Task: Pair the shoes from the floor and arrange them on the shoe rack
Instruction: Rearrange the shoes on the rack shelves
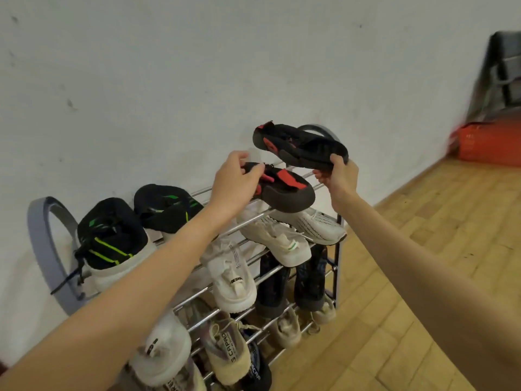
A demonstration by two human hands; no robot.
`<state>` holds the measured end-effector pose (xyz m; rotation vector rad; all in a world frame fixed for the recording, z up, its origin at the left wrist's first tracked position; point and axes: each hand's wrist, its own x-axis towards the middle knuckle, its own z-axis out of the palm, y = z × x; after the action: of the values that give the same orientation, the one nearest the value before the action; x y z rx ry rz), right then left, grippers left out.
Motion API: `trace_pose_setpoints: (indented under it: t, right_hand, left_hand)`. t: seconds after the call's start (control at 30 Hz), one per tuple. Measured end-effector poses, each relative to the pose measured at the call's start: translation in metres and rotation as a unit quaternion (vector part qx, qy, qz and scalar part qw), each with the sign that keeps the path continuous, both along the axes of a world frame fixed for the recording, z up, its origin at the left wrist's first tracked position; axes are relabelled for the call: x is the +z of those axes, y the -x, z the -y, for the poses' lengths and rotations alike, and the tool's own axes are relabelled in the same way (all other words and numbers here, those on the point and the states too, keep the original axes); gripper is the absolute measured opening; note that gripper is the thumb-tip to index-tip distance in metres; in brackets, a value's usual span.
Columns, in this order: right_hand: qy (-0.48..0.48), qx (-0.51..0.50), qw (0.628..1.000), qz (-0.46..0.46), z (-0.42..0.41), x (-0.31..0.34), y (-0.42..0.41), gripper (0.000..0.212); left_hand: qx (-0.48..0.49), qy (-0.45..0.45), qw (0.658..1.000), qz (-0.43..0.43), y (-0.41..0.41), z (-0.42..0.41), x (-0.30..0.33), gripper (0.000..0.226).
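The left hand (236,179) is pinching one black-and-red shoe (284,187) onto the rack's (337,221) top right rails, while the right hand (339,176) is gripping its mate (298,145) aloft just beyond, likely to seat the pair together.

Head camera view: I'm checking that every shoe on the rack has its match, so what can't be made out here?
- Middle tiers of the shoe rack: the left forearm crosses them, hiding shoes behind it.
- Bottom tier: cut off by the lower frame edge; the cream shoe has no visible partner.
- Black-and-red shoe: the left hand covers its heel.
- Dark object and orange object at far right: motion-blurred, unidentifiable.
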<state>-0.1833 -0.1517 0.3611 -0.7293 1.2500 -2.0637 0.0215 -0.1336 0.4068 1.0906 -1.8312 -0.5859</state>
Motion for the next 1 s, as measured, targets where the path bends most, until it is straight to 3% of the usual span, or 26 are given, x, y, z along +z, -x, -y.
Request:
trace_pose_setpoints:
  t: [0.13, 0.3, 0.43, 0.57, 0.77, 0.87, 0.93, 1.0]
  right_hand:
    - [0.077, 0.035, 0.994, 0.067, -0.013, 0.009, -0.003, 0.010]
    - [0.089, 0.077, 0.986, 0.118, -0.023, 0.030, -0.008, 0.016]
    - [0.051, 0.092, 0.990, 0.099, -0.021, 0.038, -0.012, 0.020]
    - [-0.012, 0.097, 0.993, 0.058, -0.017, 0.048, -0.020, 0.026]
    - [0.030, 0.162, 0.980, 0.113, -0.027, 0.074, -0.031, 0.043]
    - [-0.026, 0.160, 0.986, -0.032, -0.033, 0.074, -0.046, 0.059]
    - [-0.046, 0.162, 0.975, -0.142, -0.039, 0.071, -0.058, 0.060]
    - [-0.037, 0.201, 0.960, -0.192, -0.049, 0.069, -0.070, 0.058]
  left_hand:
    - [0.061, -0.072, 0.995, -0.040, -0.022, 0.018, 0.031, 0.058]
    - [0.075, -0.152, 0.976, -0.138, -0.049, 0.018, 0.060, 0.068]
    - [0.041, -0.175, 0.972, -0.151, -0.063, 0.010, 0.069, 0.056]
    - [-0.021, -0.225, 0.973, -0.037, -0.074, 0.001, 0.069, 0.050]
    - [-0.058, -0.308, 0.935, -0.163, -0.074, -0.003, 0.063, 0.037]
    - [-0.041, -0.296, 0.922, -0.244, -0.059, -0.002, 0.056, 0.040]
    - [-0.036, -0.302, 0.909, -0.286, -0.045, -0.004, 0.050, 0.042]
    - [-0.038, -0.311, 0.895, -0.317, -0.033, -0.005, 0.044, 0.044]
